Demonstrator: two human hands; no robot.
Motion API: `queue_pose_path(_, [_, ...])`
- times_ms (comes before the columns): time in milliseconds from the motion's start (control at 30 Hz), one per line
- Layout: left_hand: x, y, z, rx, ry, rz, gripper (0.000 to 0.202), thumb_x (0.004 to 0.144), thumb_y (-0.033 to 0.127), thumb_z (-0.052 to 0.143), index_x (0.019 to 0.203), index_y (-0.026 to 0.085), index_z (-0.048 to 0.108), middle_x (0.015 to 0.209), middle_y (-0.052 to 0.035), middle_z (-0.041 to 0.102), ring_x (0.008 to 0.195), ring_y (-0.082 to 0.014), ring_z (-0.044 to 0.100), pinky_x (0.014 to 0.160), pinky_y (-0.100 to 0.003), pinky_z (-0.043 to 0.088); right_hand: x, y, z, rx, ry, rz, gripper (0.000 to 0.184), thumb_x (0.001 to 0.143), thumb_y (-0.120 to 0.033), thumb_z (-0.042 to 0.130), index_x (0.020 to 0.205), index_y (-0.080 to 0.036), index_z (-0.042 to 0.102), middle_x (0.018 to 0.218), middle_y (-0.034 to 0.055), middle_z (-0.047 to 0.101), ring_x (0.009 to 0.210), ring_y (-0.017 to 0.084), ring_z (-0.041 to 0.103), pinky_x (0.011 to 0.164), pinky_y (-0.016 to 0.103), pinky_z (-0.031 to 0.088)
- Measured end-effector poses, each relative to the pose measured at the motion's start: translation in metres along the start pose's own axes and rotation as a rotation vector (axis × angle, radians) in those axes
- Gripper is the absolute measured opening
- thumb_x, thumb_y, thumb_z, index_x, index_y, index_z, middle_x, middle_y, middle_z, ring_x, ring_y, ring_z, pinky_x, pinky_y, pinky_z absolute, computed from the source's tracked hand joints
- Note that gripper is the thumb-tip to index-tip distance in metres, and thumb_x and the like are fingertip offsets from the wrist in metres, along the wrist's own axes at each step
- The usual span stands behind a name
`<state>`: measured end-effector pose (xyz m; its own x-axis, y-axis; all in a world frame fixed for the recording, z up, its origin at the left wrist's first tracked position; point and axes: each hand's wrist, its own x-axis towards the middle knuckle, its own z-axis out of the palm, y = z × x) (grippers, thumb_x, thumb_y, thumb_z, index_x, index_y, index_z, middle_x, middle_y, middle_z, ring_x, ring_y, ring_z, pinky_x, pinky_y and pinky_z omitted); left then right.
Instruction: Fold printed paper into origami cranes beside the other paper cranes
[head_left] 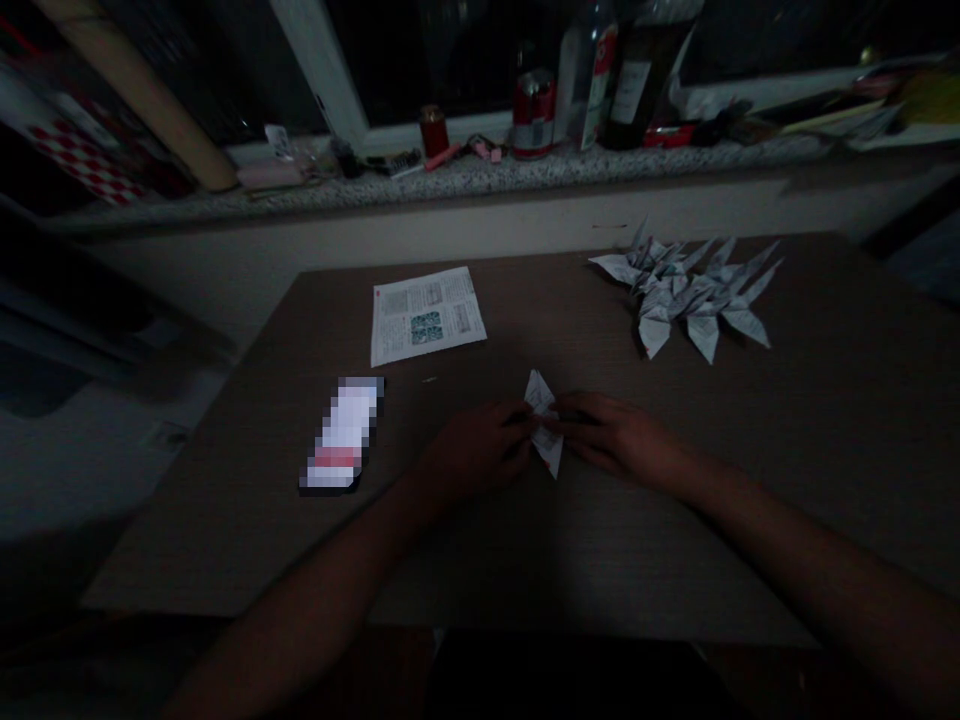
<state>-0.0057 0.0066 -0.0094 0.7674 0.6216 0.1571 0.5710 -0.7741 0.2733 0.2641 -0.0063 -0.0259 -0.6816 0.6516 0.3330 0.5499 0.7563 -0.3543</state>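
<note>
A small piece of folded printed paper [540, 396], pointed at top and bottom, lies on the table in front of me. My left hand [480, 445] grips its left edge, the fingers bent and pressed together. From the other side, my right hand [619, 435] has its fingers closed on the paper's middle, with the fingertips of both hands almost meeting there. Dim light and the fingers hide the central folds. Several folded paper cranes [686, 290] with pointed wings stand bunched at the table's back right.
A flat printed sheet [427, 315] lies at the back left of the brown table [300, 560]. Nearer me is a lit phone [343, 435], its screen blurred. Along the stone windowsill [480, 182] stand a red can [533, 115], bottles [630, 90] and small clutter.
</note>
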Motion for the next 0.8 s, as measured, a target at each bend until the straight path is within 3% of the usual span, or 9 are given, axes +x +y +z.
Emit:
queue_pose_path(200, [0.003,0.004,0.003,-0.046,0.054,-0.047,0.029,0.105,0.038,0.056,0.125,0.022,0.069,0.131,-0.0088,0.067,0.113,-0.0240,0.068,0.094,-0.038,0.056,0.000,0.002,0.002,0.071,0.043,0.037,0.034,0.101,-0.024,0.060,0.133,-0.030,0.071,0.134,0.0119,0.069,0.124,0.029,0.067,0.101,0.049,0.059])
queue_pose_path(367, [0.005,0.004,0.007,-0.047,0.062,-0.052,0.029,0.103,0.035,0.061,0.127,0.020,0.065,0.131,-0.0085,0.066,0.115,-0.0241,0.066,0.095,-0.038,0.055,0.002,0.000,0.002,0.070,0.019,0.025,0.036,0.101,-0.023,0.061,0.136,-0.028,0.068,0.138,0.0098,0.069,0.126,0.028,0.065,0.105,0.048,0.057])
queue_pose_path(600, [0.005,0.006,-0.002,0.012,0.014,-0.056,0.023,0.103,0.030,0.059,0.122,0.019,0.067,0.132,-0.0090,0.065,0.117,-0.0262,0.063,0.097,-0.041,0.053,0.003,-0.006,0.000,-0.049,0.014,0.090,0.031,0.099,-0.032,0.066,0.128,-0.024,0.071,0.123,0.0120,0.073,0.115,0.033,0.069,0.096,0.053,0.058])
queue_pose_path(800, [0.005,0.008,-0.005,-0.004,0.047,-0.103,0.032,0.102,0.044,0.061,0.122,0.020,0.068,0.129,-0.0095,0.065,0.115,-0.0274,0.063,0.095,-0.042,0.053,0.002,-0.009,-0.003,-0.105,-0.016,0.037,0.029,0.100,-0.033,0.063,0.125,-0.020,0.072,0.113,0.0135,0.071,0.107,0.031,0.067,0.091,0.049,0.058])
